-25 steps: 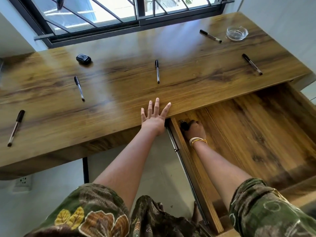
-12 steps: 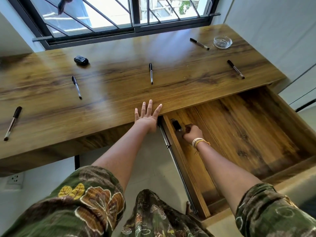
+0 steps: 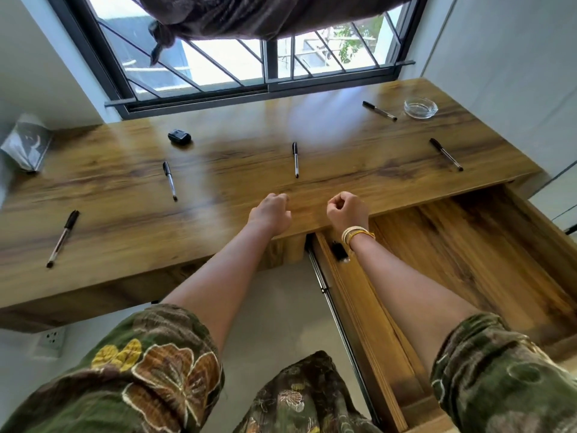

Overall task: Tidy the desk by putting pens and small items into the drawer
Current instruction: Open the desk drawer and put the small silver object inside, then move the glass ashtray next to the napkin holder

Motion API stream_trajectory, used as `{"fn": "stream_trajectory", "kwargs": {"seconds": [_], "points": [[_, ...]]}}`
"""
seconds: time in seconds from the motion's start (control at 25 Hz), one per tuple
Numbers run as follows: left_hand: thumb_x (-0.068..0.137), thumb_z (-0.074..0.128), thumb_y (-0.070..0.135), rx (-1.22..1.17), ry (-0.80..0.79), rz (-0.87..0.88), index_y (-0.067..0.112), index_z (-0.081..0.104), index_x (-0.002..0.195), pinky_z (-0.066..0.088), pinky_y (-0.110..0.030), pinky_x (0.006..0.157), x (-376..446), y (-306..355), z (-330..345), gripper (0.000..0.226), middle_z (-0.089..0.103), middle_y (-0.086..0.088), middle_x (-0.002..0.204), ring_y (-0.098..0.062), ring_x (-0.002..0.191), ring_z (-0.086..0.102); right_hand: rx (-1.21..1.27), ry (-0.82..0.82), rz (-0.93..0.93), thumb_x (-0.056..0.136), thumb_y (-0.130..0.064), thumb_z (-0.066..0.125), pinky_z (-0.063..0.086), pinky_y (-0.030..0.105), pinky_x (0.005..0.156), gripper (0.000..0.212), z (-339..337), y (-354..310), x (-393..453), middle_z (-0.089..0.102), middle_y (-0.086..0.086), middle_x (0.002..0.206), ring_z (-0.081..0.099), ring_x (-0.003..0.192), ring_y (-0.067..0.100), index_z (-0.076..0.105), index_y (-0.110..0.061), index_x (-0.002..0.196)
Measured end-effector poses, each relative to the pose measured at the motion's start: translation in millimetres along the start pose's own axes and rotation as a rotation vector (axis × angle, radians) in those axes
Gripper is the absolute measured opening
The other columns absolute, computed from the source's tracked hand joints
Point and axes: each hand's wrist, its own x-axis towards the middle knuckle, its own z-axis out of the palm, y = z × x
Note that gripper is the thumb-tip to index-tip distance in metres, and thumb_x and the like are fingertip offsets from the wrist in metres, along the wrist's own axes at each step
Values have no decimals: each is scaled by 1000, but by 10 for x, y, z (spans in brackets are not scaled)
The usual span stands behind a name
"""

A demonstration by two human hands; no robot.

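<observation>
Several black-capped pens lie scattered on the wooden desk (image 3: 131,232): one at the far left (image 3: 62,238), one left of centre (image 3: 170,185), one in the middle (image 3: 295,159), two at the right (image 3: 446,154) (image 3: 379,111). A small black object (image 3: 179,137) sits near the window. The drawer (image 3: 468,260) stands pulled out at the right, with a small black item (image 3: 339,252) in its near-left corner. My left hand (image 3: 271,213) and my right hand (image 3: 348,210) hover over the desk's front edge, both with fingers curled and nothing in them.
A glass ashtray (image 3: 420,108) stands at the back right. A grey book (image 3: 28,145) leans at the far left. A barred window with a dark cloth (image 3: 265,17) runs behind the desk. A wall socket (image 3: 51,339) is under the desk.
My right hand left the small black item in the drawer and rose to the desk edge. My left hand, earlier flat with spread fingers, has curled. The view tilted upward.
</observation>
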Motion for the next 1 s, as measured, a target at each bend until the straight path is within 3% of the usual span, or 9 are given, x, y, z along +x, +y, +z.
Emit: {"fn": "stream_trajectory", "kwargs": {"seconds": [0.2, 0.4, 0.6, 0.8, 0.92, 1.0], "points": [[97, 49, 31, 12, 46, 32, 17, 45, 141, 47, -42, 93, 345, -43, -114, 46, 50, -11, 137, -30, 119, 55, -8, 2, -11, 79, -11, 56, 40, 21, 66, 14, 165, -242, 458, 74, 8, 87, 66, 84, 27, 70, -14, 82], [98, 48, 31, 41, 79, 79, 12, 47, 137, 47, -45, 91, 1046, 51, -219, 44, 52, -12, 133, -33, 114, 57, -36, 89, 74, 80, -9, 53, 44, 26, 70, 17, 199, -171, 1236, 73, 12, 92, 66, 91, 33, 68, -11, 87], [95, 50, 25, 76, 140, 275, 10, 56, 130, 48, -41, 95, 1996, 461, -229, 39, 57, -10, 130, -36, 110, 61, -32, 169, 228, 80, -11, 51, 50, 37, 81, 20, 300, -102, 2211, 72, 17, 98, 64, 98, 37, 67, -8, 92], [94, 50, 25, 81, 88, 390, 10, 54, 131, 41, -41, 100, 2720, 884, -50, 40, 56, -12, 131, -33, 116, 56, 83, 293, 432, 81, -18, 52, 47, 35, 82, 27, 100, 80, 3065, 70, 16, 106, 63, 103, 34, 61, -8, 104], [97, 47, 31, 136, -97, 327, 13, 40, 141, 29, -53, 110, 2982, 1060, 145, 48, 36, -15, 148, -33, 138, 35, 330, 313, 606, 65, -36, 48, 57, 43, 76, 56, 14, 323, 3539, 69, 19, 103, 70, 83, 34, 46, -10, 115], [99, 38, 42, 262, -230, 318, 20, 19, 152, 7, -64, 114, 3177, 1148, 230, 60, 5, -15, 161, -33, 149, 2, 490, 315, 690, 67, -28, 49, 58, 38, 52, 50, -38, 492, 3785, 68, 22, 100, 69, 55, 28, 38, -7, 111]]}}
